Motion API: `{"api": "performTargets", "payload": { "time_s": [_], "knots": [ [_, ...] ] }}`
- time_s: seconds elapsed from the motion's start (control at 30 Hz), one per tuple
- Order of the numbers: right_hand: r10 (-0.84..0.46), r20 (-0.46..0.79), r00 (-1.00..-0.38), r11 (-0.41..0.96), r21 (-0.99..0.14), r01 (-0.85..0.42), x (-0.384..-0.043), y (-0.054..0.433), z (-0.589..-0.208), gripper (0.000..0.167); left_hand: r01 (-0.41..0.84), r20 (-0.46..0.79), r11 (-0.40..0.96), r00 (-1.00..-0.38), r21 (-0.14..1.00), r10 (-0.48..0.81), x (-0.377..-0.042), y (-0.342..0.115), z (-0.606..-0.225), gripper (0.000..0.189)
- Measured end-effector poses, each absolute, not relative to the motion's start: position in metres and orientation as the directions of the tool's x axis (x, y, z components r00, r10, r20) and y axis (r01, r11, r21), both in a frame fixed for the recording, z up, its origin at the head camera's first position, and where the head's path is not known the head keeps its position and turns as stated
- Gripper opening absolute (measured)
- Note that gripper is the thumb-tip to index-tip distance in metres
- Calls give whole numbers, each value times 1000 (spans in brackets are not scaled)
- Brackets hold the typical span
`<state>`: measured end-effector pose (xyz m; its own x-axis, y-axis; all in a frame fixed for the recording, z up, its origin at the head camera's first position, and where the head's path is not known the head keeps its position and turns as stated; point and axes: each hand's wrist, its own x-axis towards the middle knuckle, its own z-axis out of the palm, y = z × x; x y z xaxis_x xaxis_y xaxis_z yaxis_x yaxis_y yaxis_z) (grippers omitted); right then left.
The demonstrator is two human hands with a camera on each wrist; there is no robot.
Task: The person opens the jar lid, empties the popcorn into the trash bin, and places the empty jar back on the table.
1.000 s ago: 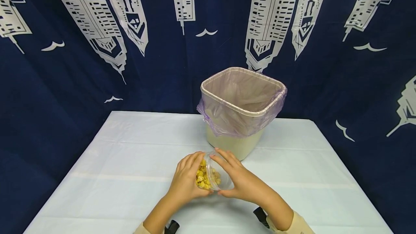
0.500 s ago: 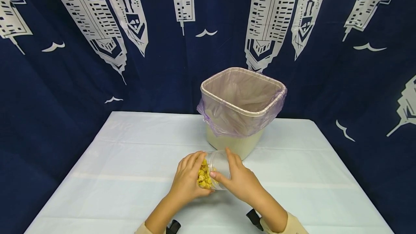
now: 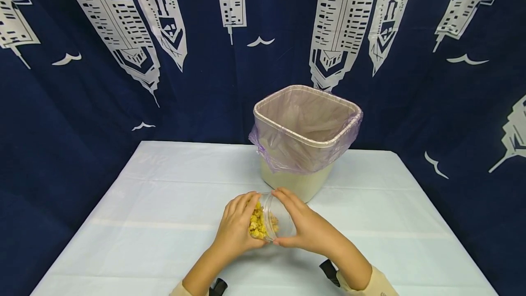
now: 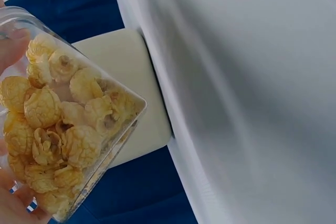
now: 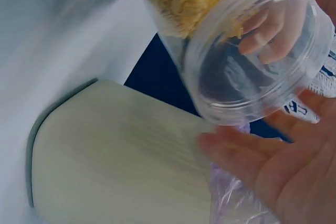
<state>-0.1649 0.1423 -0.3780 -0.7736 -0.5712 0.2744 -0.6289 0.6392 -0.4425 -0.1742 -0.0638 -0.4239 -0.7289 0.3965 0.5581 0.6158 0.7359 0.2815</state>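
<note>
The fingers (image 3: 245, 204) of the left hand (image 3: 233, 228) curve around the body of a clear jar (image 3: 270, 214), gripping it, while those of the right hand (image 3: 315, 228), with the thumb opposed, curl about its ringed rim (image 5: 195, 85); how firmly the right fingertips press cannot be told. The governing relation is the jar's long axis, which runs from the left palm across to the right, so that the base lies within the left hand and the rim faces into the right palm. The left hand is thus nearer the base, the right nearer the rim, and the jar lies directly between the two sets of fingers. It is held on its side and, judging by the shadow beneath, above the table (image 3: 135, 204). Of the containers, the jar holds yellow popcorn (image 4: 50, 124), gathered chiefly toward the base, with less of it near the rim; whether the ringed end is covered cannot be determined. Just beyond the hands stands a pale bin (image 3: 293, 187), upright, its mouth uppermost and lined with a purple bag (image 3: 302, 161) folded over the edge; the bottom of its interior is out of sight.
</note>
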Motion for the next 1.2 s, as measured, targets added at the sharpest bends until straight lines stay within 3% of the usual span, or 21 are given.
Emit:
{"api": "performTargets", "payload": {
  "time_s": [0.13,0.2,0.47,0.67,0.9,1.2],
  "knots": [
    [-640,303,-706,592,-391,-705,-166,146,-378,98,614,549,738,-733,280,401,-174,-65,-424,105],
    [-633,306,-711,597,-391,-700,-165,146,-377,101,613,549,739,-733,279,402,-174,-65,-423,105],
    [-329,207,-921,791,-473,-388,-158,134,-378,95,613,553,737,-733,285,397,-175,-63,-423,105],
    [-242,113,-964,831,-489,-266,-158,128,-379,96,617,550,740,-729,268,407,-175,-63,-422,105],
    [-322,180,-930,786,-497,-368,-159,130,-379,98,625,566,739,-715,253,411,-175,-64,-422,103],
    [-568,300,-767,635,-433,-640,-165,143,-378,101,621,530,729,-737,288,419,-175,-67,-422,104]
  ]
}}
